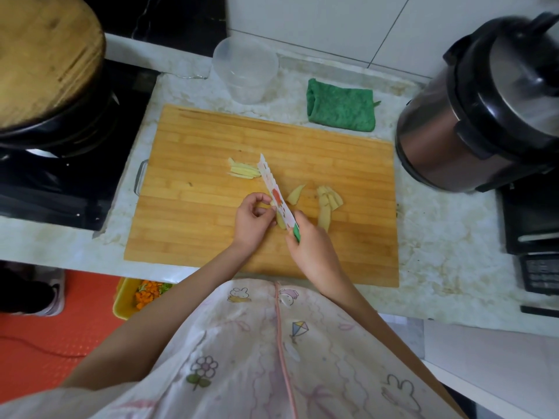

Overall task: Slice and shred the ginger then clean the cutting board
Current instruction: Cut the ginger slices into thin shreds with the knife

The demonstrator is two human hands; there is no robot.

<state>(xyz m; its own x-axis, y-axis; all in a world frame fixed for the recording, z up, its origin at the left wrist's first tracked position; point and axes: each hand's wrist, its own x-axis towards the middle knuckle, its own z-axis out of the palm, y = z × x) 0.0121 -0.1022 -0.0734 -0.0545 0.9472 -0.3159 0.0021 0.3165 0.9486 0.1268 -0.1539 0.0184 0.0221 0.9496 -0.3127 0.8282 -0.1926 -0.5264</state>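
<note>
A bamboo cutting board lies on the marble counter. A small heap of ginger shreds sits near its middle. Several ginger slices lie to the right, with one more slice beside the blade. My right hand grips the green handle of a white patterned knife, its blade pointing away from me. My left hand has curled fingers and pinches a ginger slice against the board, right beside the blade. Most of that slice is hidden.
A clear plastic container and a folded green cloth lie behind the board. A pressure cooker stands at the right, a wok with a wooden lid on the stove at the left. A yellow bin with vegetable scraps sits below the counter edge.
</note>
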